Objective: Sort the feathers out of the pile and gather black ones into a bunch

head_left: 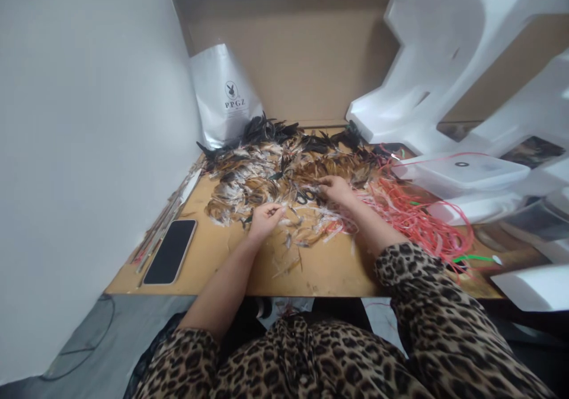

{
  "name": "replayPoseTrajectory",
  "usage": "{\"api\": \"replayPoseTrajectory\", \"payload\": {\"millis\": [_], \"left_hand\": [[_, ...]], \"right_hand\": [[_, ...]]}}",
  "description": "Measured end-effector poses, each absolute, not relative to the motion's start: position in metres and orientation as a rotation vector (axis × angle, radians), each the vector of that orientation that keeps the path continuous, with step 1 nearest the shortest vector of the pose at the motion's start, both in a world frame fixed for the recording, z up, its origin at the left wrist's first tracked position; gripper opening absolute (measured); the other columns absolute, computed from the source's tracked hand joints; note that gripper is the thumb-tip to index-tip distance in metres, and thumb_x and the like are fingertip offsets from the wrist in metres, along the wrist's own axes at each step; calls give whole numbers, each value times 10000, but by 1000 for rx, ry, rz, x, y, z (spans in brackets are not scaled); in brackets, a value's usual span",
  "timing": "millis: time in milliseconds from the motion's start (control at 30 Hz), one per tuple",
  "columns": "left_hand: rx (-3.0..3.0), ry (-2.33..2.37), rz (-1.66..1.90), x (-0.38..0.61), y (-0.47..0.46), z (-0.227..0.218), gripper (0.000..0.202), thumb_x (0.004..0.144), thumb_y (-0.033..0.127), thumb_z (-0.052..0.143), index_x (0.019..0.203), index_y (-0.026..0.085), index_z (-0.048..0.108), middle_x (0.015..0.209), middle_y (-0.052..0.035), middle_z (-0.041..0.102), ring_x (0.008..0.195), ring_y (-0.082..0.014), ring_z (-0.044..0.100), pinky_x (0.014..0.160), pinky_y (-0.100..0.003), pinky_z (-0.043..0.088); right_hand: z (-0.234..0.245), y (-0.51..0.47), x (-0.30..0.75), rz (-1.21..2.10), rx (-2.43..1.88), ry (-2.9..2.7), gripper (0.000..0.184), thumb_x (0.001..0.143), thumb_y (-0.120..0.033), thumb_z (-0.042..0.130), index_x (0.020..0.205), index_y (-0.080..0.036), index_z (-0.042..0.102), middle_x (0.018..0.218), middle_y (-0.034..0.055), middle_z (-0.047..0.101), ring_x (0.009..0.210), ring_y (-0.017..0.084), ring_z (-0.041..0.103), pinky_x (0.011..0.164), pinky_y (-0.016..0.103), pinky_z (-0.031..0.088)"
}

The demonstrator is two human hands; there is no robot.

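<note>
Over the near edge of the feather pile, my left hand (pixel 265 221) is closed in a pinch with its fingertips pressed together. What it pinches is too small to make out. My right hand (pixel 338 190) reaches into the brown feathers (pixel 317 169), fingers stretched forward and slightly apart, and nothing shows clearly in it. Just left of its fingertips lies a pair of scissors (pixel 305 196) with black handles. Whitish-brown feathers (pixel 229 194) are heaped beyond my left hand, and black feathers (pixel 271 129) line the back of the pile. Loose pale strands are scattered between my hands.
A phone (pixel 170 252) lies at the table's left, beside thin sticks (pixel 162 224) along the wall. A silver bag (pixel 226 99) stands at the back left. Tangled red strips (pixel 413 215) spread right of my forearm. Beyond are white foam pieces (pixel 427 61) and a clear plastic container (pixel 466 171).
</note>
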State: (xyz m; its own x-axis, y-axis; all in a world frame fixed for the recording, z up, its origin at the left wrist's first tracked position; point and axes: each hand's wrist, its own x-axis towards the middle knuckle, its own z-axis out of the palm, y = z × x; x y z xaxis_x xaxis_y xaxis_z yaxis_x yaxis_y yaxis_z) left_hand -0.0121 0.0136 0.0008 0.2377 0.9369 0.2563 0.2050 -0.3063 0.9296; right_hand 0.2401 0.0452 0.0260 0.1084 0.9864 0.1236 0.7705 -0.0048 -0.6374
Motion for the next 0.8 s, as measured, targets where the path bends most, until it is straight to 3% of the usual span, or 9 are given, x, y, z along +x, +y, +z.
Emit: {"api": "replayPoseTrajectory", "payload": {"millis": [133, 333, 500, 567, 667, 733, 800], "left_hand": [[1700, 1058, 1149, -13, 16, -2, 239, 715, 360, 597, 700, 129, 656, 633, -42, 643, 551, -110, 554, 534, -221, 429], [1661, 1049, 1170, -12, 15, -1, 229, 709, 349, 600, 730, 129, 658, 636, -40, 640, 548, -104, 549, 536, -219, 428], [1625, 1083, 1210, -12, 14, -2, 230, 705, 335, 601, 812, 140, 662, 582, -2, 601, 507, -89, 509, 504, -207, 398], [1681, 1131, 1238, -13, 14, -4, 217, 716, 328, 587, 805, 148, 668, 531, 20, 552, 479, -78, 466, 496, -204, 381], [1859, 1185, 1293, -14, 14, -4, 203, 734, 304, 571, 822, 157, 680, 579, 5, 562, 510, -83, 467, 543, -219, 406], [2016, 1157, 1329, -15, 13, -2, 198, 742, 279, 568, 860, 167, 682, 704, -33, 623, 631, -113, 531, 642, -247, 443], [2147, 1111, 1366, -15, 12, 1, 188, 750, 258, 563, 878, 180, 677, 813, -56, 655, 775, -145, 561, 759, -283, 446]], "right_hand": [[34, 41, 242, 548, -1764, -1670, 336, 718, -213, 531, 1017, -118, 652, 1008, 82, 679, 894, 178, 622, 847, 290, 440], [46, 19, 237, 435, -1626, -1440, 344, 740, -346, 506, 953, -119, 652, 776, 68, 678, 617, 145, 587, 636, 272, 466], [36, 7, 231, 291, -1677, -1394, 346, 763, -342, 450, 978, -136, 628, 698, 40, 637, 629, 150, 565, 658, 279, 455], [32, 4, 229, 232, -1683, -1428, 391, 757, -305, 452, 1087, -142, 583, 767, 47, 651, 723, 170, 587, 733, 307, 458], [28, -1, 224, 156, -1618, -1521, 498, 748, -265, 474, 1235, -160, 478, 1039, 79, 642, 998, 204, 563, 888, 359, 420], [25, -4, 221, 179, -1557, -1585, 500, 764, -253, 467, 1257, -171, 457, 1156, 83, 601, 1083, 198, 534, 938, 361, 399], [22, -3, 218, 279, -1509, -1644, 443, 781, -250, 462, 1215, -171, 502, 1141, 79, 614, 1046, 180, 566, 936, 341, 410]]}}
